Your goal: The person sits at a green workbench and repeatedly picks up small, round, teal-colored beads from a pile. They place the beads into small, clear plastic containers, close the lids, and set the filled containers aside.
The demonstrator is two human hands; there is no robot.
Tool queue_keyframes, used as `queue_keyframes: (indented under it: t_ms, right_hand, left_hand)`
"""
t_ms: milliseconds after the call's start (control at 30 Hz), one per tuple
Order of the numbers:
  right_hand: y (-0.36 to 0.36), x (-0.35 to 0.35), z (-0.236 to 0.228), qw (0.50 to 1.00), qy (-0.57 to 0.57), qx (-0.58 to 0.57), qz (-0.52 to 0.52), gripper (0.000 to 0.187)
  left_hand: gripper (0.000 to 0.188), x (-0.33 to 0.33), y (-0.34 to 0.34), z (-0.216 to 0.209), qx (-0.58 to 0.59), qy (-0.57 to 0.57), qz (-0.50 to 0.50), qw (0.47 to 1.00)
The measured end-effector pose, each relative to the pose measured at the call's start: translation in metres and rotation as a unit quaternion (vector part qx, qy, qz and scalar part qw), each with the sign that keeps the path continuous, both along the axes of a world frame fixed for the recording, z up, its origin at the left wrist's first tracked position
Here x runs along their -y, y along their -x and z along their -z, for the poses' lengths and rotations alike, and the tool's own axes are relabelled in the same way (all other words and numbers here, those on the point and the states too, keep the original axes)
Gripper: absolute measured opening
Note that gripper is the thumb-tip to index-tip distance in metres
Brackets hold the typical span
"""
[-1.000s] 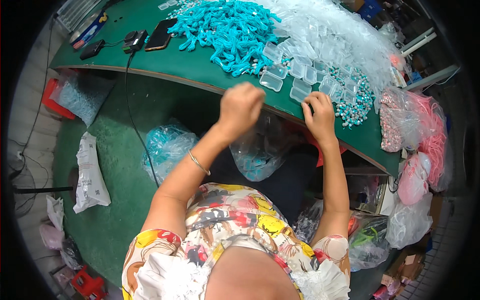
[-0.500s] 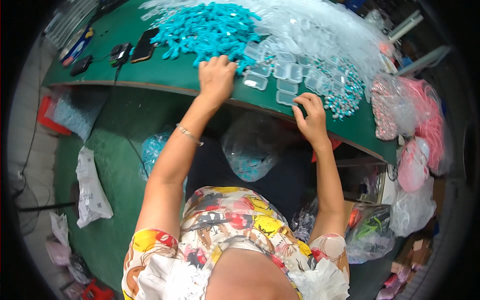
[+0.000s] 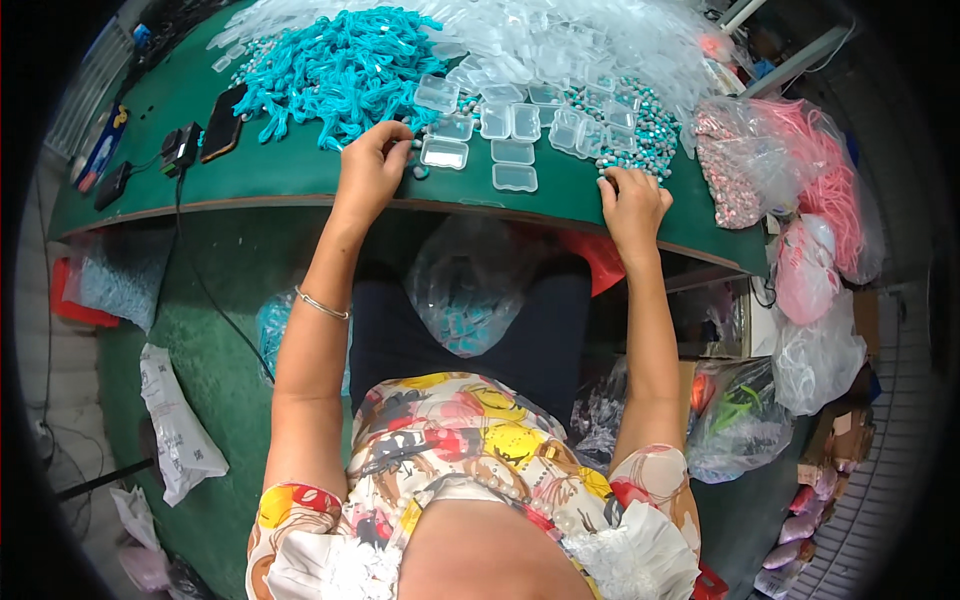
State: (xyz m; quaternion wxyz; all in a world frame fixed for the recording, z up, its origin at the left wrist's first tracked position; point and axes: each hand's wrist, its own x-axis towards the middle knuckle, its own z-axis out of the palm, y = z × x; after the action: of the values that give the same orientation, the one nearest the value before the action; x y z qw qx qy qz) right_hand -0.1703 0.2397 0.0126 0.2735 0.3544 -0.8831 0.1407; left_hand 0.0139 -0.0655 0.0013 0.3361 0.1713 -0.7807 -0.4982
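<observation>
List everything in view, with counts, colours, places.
Cord bundles: many, turquoise, table's left
Small boxes: many, transparent, mid-table
Beads: uncountable, turquoise and grey, among boxes
Plastic heap: one, clear, table's back
Phone: one, black, left of cords
Devices: two, black, left of phone
Table: one, green, before person
Bead bag: one, pinkish, table's right
Cord bag: one, pink, far right
Sack: one, white, left floor
Other bags: several, mixed, around table
Bracelet: one, silver, left wrist
Left hand: one, beside cord bundles
Right hand: one, near beads
</observation>
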Motion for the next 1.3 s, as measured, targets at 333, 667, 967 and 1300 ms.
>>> queue_keyframes:
  t_ms: [333,667,967,1300]
  right_hand:
    - [-0.017,0.011,-0.004,0.995,0.058,0.052,-0.059,0.012]
    - [-0.046,0.064,-0.012,0.955,0.091,0.063,-0.276,0.017]
    - [-0.039,0.074,-0.015,0.954,-0.041,-0.023,-0.295,0.018]
    - [-0.027,0.098,-0.035,0.94,0.035,0.025,-0.338,0.02]
  left_hand:
    - [0.016,-0.02,-0.003,-0.016,-0.052,-0.113,0.063,0.99]
    - [0.011,-0.082,0.035,-0.016,0.023,0.167,0.084,0.982]
    - [0.007,-0.091,0.055,0.003,0.057,0.268,0.023,0.962]
    - [0.02,-0.104,0.038,0.001,0.049,0.273,0.014,0.961]
